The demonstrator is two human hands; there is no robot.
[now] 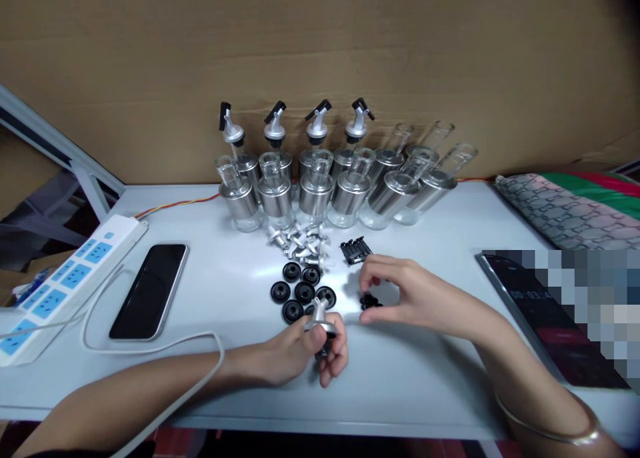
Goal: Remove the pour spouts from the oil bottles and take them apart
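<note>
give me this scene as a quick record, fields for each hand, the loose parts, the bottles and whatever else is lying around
surface: white table, cardboard wall behind
left: left hand grips a silver pourer cap
right: right hand arched over small black pieces, thumb and fingers apart
loose parts: black round seals, silver spouts, black clips
bottles: glass bottles with steel collars; four at the back carry pourers
other: phone, power strip, dark screen, patterned cloth
</note>
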